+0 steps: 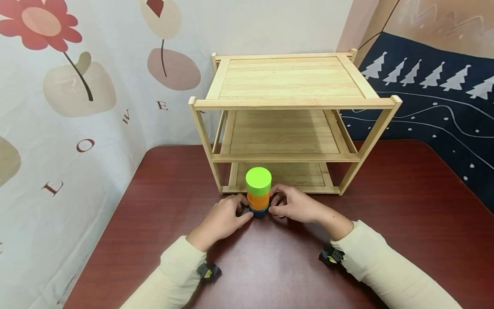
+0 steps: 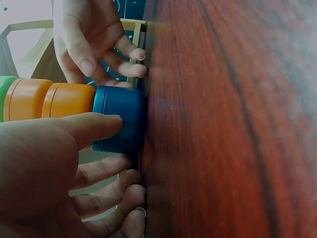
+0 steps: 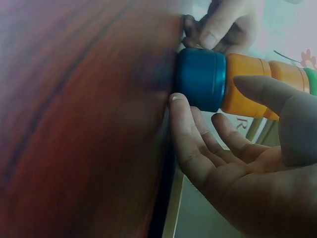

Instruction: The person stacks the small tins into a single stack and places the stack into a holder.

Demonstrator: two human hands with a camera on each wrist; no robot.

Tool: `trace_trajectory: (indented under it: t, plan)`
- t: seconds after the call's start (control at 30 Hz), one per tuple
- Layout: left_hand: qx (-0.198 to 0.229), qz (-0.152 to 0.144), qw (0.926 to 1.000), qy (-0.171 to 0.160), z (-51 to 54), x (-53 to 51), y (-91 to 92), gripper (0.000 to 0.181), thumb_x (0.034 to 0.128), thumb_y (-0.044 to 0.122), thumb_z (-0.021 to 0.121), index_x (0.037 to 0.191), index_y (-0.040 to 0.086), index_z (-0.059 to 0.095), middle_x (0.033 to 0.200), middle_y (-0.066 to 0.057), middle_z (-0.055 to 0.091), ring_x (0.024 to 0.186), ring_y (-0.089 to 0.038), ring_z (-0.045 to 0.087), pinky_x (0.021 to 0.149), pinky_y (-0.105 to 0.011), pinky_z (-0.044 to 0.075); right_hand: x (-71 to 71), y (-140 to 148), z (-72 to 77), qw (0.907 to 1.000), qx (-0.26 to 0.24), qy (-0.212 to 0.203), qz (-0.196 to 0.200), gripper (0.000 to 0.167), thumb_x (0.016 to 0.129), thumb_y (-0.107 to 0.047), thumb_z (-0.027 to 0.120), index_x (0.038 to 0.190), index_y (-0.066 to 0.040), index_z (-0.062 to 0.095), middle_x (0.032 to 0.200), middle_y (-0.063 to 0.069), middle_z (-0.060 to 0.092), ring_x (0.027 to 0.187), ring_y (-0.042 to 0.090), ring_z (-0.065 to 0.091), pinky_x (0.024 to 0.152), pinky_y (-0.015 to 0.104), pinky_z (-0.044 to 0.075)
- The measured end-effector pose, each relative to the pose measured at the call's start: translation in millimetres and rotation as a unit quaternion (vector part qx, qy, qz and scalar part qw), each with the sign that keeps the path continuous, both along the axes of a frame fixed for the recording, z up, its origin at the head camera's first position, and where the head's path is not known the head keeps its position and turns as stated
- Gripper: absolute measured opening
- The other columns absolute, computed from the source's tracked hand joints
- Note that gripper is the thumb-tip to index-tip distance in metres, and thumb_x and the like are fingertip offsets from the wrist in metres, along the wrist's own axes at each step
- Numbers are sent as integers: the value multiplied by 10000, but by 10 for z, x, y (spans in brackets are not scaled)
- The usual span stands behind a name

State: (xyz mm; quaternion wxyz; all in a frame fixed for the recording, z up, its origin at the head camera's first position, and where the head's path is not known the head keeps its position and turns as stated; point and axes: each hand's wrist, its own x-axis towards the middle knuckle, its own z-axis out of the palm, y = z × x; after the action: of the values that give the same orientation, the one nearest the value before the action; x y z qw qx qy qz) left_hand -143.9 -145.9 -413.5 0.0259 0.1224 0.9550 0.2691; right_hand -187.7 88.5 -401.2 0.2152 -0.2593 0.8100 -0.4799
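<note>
A stack of round pieces stands upright on the table in front of the rack. Its bottom is a dark blue cylinder (image 2: 119,119), with two orange cylinders (image 1: 258,201) above it and a light green cylinder (image 1: 258,179) on top. My left hand (image 1: 224,219) is at the stack's left, its thumb against the blue cylinder and its fingers behind, pinching it low down. On the other side my right hand (image 1: 299,205) has loosely bent fingers beside the blue cylinder. Its thumb (image 3: 265,91) overlaps an orange one in the right wrist view; whether it touches I cannot tell.
A light wooden rack (image 1: 293,104) with three shelves stands directly behind the stack. Dark red wood forms the table (image 1: 417,206). Printed cloths hang behind, a white one (image 1: 127,73) with flowers and a navy one (image 1: 417,103) with trees.
</note>
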Motion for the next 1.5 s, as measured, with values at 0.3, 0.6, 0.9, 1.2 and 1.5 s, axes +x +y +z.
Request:
trace_trajectory:
  t: [0.3, 0.6, 0.9, 1.2, 1.5]
  plan:
    - [-31, -36, 10000, 65, 5, -7, 6, 225, 883, 304, 754, 1028, 157, 664, 821, 20, 613, 720, -122, 561, 674, -341, 477, -28, -11, 0, 9988, 311, 381, 75, 364, 871, -143, 746, 1150, 14, 574, 964, 140, 680, 826, 156, 660, 714, 261, 544]
    - [-57, -60, 9999, 89, 8, -24, 9, 218, 884, 298, 755, 1016, 155, 659, 838, 12, 618, 746, -133, 572, 699, -368, 492, -61, -103, -19, 9966, 435, 687, 140, 423, 837, -150, 790, 1168, 7, 578, 943, 115, 687, 796, 120, 646, 725, 239, 538]
    - [-253, -165, 9995, 19, 14, -7, 1, 213, 895, 290, 744, 993, 142, 626, 784, 15, 582, 672, -128, 530, 627, -328, 454, -65, -177, -45, 9957, 481, 725, 318, 533, 829, -169, 812, 1275, -41, 552, 1000, 71, 707, 758, 92, 639, 748, 256, 521]
    - [-321, -286, 9991, 36, 61, 28, 0, 228, 904, 317, 731, 1006, 145, 621, 785, 20, 579, 661, -123, 523, 613, -331, 442, -23, -208, -25, 9942, 631, 810, 326, 529, 824, -227, 827, 1263, -81, 571, 1026, 60, 700, 535, 82, 598, 752, 270, 519]
    - [335, -19, 9986, 420, 170, 135, -68, 626, 890, 305, 760, 1408, 130, 456, 1032, -33, 654, 946, -198, 648, 856, -413, 525, -1, -232, -36, 9899, 822, 1146, 137, 554, 792, -256, 853, 1246, -81, 587, 1087, 44, 708, 902, 107, 647, 887, 349, 520]
